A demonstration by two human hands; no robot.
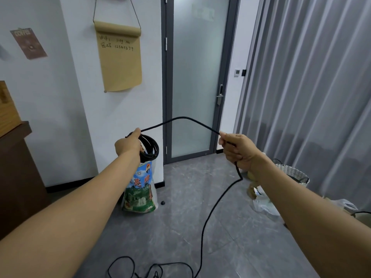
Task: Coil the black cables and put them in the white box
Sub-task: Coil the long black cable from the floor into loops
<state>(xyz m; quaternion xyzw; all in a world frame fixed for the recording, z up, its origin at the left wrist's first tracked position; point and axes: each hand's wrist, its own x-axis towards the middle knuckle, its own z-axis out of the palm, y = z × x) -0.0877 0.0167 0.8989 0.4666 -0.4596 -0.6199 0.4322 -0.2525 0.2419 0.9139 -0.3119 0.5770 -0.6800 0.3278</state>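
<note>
At the far left a brown wooden cabinet stands against the white wall, close beside the left forearm. The left arm reaches straight forward, and the left hand is raised at chest height with its fingers curled round a bundle of finished loops of the black cable; the loops hang just right of the hand, in front of a printed sack that stands on the grey floor by the wall corner. From the top of that hand the cable rises in a shallow arch across the frosted glass door and comes down to the right hand. The right arm is stretched forward and slightly outward, its hand held level with the left, fingers wrapped closed round the cable. Below that fist the cable drops, bends, and runs down to the near floor, where its slack lies in loose curls. Open floor lies between the arms. Further right, a woven basket and plastic bags sit against the grey curtain.
</note>
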